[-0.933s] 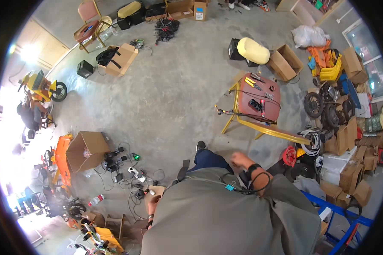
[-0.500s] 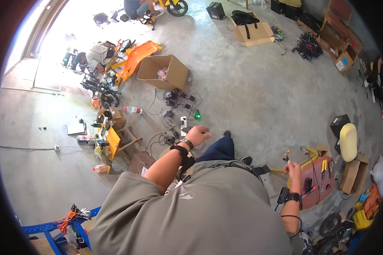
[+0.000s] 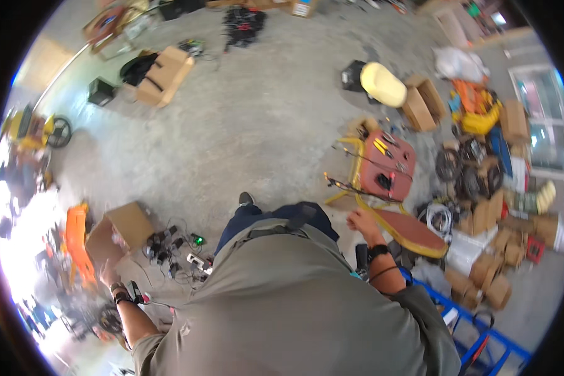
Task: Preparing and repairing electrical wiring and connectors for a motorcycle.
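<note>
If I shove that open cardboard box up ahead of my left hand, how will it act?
The cardboard box would probably slide on the concrete floor rather than roll, given its flat sides. It's likely light for its size, since its walls look thin, and with one side open, they may flex.

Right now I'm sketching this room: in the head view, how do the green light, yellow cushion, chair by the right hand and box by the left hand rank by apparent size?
Largest to smallest:
1. Chair
2. Box
3. Yellow cushion
4. Green light
</note>
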`<state>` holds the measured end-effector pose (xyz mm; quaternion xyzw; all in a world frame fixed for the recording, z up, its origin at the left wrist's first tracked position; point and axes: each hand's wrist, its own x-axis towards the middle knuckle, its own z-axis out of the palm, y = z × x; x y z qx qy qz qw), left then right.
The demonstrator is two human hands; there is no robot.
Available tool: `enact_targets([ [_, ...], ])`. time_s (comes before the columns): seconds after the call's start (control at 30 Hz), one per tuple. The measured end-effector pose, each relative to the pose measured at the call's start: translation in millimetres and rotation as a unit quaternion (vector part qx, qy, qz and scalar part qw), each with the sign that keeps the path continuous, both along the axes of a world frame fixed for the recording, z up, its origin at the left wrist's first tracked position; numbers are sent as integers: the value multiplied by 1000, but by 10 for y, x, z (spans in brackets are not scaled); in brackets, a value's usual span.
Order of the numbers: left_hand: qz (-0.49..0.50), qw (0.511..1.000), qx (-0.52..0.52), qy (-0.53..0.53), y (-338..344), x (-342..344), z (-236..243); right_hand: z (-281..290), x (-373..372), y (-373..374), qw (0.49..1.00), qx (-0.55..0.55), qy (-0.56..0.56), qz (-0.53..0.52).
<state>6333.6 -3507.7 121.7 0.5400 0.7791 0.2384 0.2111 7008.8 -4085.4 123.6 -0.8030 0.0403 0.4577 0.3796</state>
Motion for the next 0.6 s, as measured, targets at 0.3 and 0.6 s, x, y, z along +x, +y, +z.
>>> enact_targets([
  [0.3,-491,813,-299,-93,-345,3792,-290,11,-2,643,997,27,-10,-75],
  [0.6,-479,779,-401,51,-560,4508,-183,-507,587,331,987,62,89,-117],
])
